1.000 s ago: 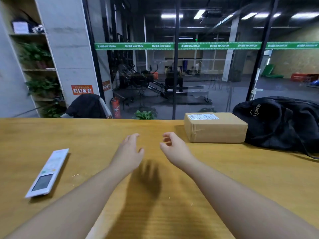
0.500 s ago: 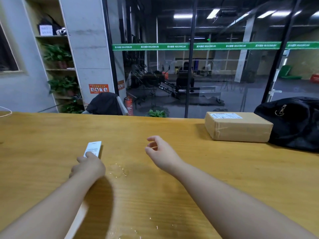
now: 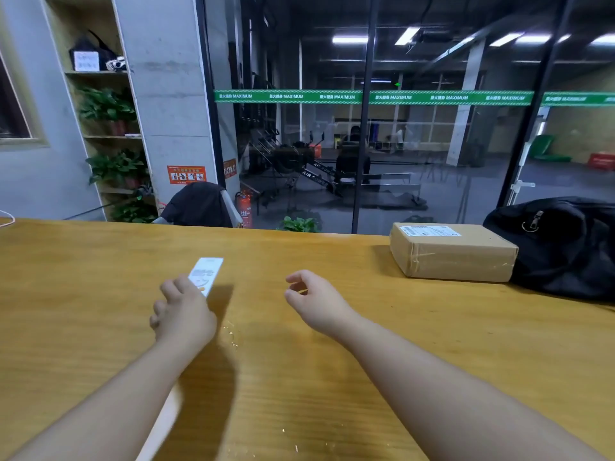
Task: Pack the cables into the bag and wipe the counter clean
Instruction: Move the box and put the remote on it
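A black bag (image 3: 565,247) lies on the wooden counter (image 3: 432,327) at the far right, its zip pull showing. A loop of thin white cable (image 3: 8,221) pokes in at the counter's far left edge. My left hand (image 3: 183,314) is closed over the near end of a white remote control (image 3: 207,271), which looks blurred and casts a shadow to its right. My right hand (image 3: 316,301) hovers beside it, fingers loosely curled and apart, holding nothing. Small water drops (image 3: 231,334) glisten on the wood between my hands.
A taped cardboard box (image 3: 456,257) sits against the bag's left side. More wet specks (image 3: 296,447) lie near the front edge. Behind the counter are a glass wall, a chair with a dark jacket (image 3: 199,204) and a plant shelf (image 3: 113,168).
My view has swung left. My left hand moved from the middle to the remote and closed on its near end; my right hand stayed near the middle.
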A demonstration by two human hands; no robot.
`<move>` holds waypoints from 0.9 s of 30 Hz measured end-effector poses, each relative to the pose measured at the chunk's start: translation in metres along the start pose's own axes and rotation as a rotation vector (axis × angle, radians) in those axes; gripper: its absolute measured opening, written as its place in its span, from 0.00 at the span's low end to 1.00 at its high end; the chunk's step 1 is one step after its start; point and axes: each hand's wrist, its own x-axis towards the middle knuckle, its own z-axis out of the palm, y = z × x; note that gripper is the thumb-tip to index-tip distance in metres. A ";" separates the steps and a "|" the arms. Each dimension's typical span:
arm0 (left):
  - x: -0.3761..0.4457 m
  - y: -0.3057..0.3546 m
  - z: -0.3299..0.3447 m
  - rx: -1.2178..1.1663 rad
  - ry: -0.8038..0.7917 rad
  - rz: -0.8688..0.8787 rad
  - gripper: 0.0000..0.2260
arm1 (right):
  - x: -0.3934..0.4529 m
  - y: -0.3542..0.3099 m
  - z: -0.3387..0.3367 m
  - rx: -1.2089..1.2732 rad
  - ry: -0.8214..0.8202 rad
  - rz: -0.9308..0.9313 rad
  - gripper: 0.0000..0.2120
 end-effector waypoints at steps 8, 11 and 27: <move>-0.042 0.097 0.011 -0.211 0.027 0.522 0.28 | 0.019 0.028 -0.038 0.264 0.201 0.169 0.25; -0.058 0.133 0.019 -0.228 0.001 0.736 0.27 | 0.021 0.045 -0.069 0.534 0.326 0.240 0.23; -0.073 0.330 0.085 -0.220 -0.017 1.129 0.12 | 0.036 0.156 -0.241 1.110 0.756 0.437 0.12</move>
